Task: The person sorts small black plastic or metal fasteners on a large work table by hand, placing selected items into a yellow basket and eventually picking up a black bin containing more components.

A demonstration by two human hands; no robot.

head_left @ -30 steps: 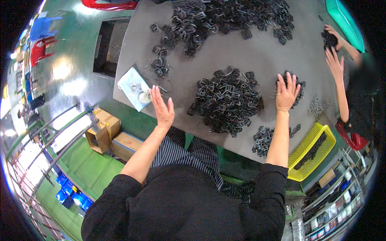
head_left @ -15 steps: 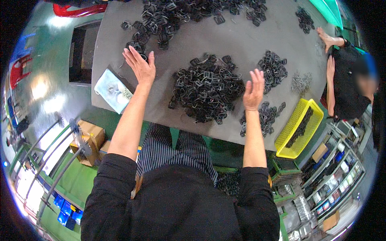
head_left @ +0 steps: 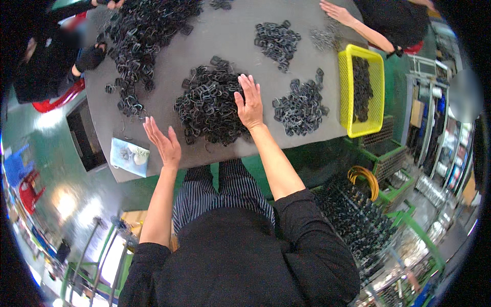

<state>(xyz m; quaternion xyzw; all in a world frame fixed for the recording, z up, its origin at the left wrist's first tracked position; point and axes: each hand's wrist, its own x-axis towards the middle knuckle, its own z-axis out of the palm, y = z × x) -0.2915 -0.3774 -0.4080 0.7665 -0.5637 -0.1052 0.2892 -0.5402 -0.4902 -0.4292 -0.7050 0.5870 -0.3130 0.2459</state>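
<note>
Black pieces [head_left: 209, 105] (right fingers [head_left: 249, 91] now nearer)

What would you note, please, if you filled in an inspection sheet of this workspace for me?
Surface: grey table, bearing separate heaps.
Job's things: middle heap of black parts, loosely piled; far-left heap larger; smaller dark heap to the right.
Clutter: pale blue packet near the left corner; yellow basket holding dark parts at the table's right edge.
Left grip: open, between packet and middle heap.
Right grip: open, at the middle heap's right side; contact cannot be told.
Cables: orange coil at right; cable or hose unclear.
Surroundings: people at upper left and upper right; shelving at right.
</note>
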